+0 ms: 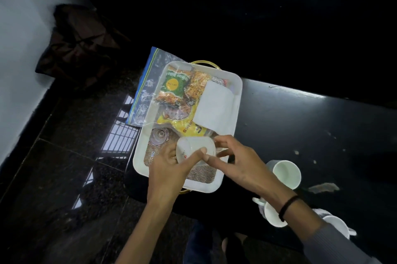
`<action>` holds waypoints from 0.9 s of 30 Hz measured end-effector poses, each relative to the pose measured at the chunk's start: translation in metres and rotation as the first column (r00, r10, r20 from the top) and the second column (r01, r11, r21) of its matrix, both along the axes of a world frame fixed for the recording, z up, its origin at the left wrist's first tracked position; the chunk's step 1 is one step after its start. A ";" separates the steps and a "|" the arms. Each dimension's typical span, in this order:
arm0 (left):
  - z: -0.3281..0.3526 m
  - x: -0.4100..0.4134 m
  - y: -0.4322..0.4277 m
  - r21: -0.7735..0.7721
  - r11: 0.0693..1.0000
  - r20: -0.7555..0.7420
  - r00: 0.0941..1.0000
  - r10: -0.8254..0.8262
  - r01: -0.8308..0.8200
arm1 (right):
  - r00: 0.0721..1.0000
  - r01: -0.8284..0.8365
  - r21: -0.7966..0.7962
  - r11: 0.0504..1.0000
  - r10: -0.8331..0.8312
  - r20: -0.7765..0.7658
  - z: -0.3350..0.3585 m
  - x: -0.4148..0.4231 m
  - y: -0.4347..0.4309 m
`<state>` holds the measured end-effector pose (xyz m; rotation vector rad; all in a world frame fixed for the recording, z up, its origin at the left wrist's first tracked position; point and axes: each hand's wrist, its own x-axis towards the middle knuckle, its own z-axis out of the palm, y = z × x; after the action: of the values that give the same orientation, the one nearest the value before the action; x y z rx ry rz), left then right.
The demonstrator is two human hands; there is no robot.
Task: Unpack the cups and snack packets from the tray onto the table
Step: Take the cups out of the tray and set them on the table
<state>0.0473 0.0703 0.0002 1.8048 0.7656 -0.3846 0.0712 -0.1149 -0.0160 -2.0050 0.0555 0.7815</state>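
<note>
I see both hands over the near end of the white tray [137, 156], sharing one white cup [194, 148]. The left hand [169, 169] grips it from the left, fingers curled beneath and thumb laid across its side. The right hand [242, 165] pinches its right end, fingers hooked over the far edge and thumb meeting the left thumb. The cup is tipped on its side above a woven mat [199, 174] lining the tray's near half; I cannot tell whether it touches the mat. A clear glass [160, 136] sits on the mat just left of the cup. Beyond it lie a yellow packet [187, 126] and a green packet [174, 85], partly under a clear zip bag [146, 89] that spills over the tray's left rim. A folded white paper [214, 104] lies along the tray's right side. A gold rim [202, 62] shows under the tray's far edge. The tray sits at the left end of the dark desk [300, 124]. Three cups stand on the desk to its right: one [286, 174] near the right wrist and two [272, 214] [337, 224] closer to me, partly hidden by the forearm. A black band [286, 208] circles that wrist.
</note>
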 end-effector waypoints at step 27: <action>-0.015 -0.022 -0.255 -0.342 0.673 -0.012 0.713 -0.701 0.656 | 0.869 0.486 -0.320 0.813 -0.409 0.280 0.000 -0.102 -0.252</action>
<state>0.0254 -0.1842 -0.0151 1.7064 0.0575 -1.0838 -0.0308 -0.3667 -0.0160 -2.2969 0.5905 0.2686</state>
